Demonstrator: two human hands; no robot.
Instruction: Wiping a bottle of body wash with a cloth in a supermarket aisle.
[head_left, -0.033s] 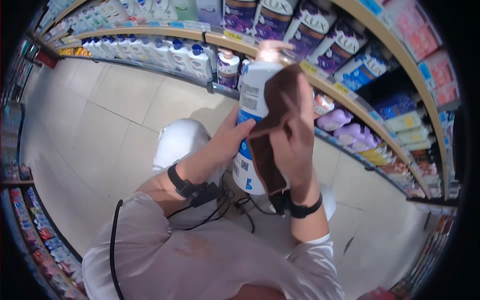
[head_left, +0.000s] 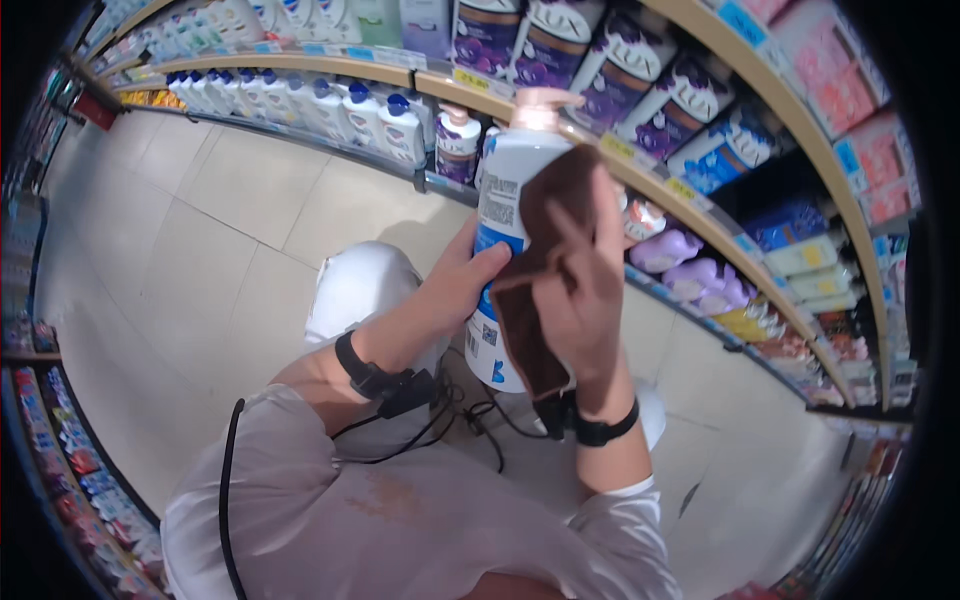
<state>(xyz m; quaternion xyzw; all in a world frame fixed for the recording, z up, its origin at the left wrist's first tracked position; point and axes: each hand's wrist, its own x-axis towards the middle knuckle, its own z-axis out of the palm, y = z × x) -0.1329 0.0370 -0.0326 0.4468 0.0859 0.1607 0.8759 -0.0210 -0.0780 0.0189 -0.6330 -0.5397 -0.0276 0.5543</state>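
Observation:
A large white pump bottle point(head_left: 499, 208) with a blue band and a pinkish pump head stands nearly upright in front of me, tilted a little. My left hand point(head_left: 462, 278) grips its left side, thumb across the blue band. In my right hand point(head_left: 588, 310) is a dark brown cloth point(head_left: 548, 215), draped along the bottle's right side. The fingers there are partly blurred and hold the cloth against or very near the bottle; exact contact is hard to make out. Cloth and hand hide much of the bottle's right half.
Curved store shelves point(head_left: 290, 62) run across the front and right, lined with pump bottles, purple bottles point(head_left: 665, 250) and pink packs point(head_left: 835, 95). Pale floor tiles point(head_left: 235, 205) lie below. Black cables point(head_left: 470, 410) hang between my wrists, above my knees. Another stocked shelf point(head_left: 80, 460) stands left.
My right hand and the cloth have shifted slightly down and left along the bottle. My left hand keeps its grip on the bottle.

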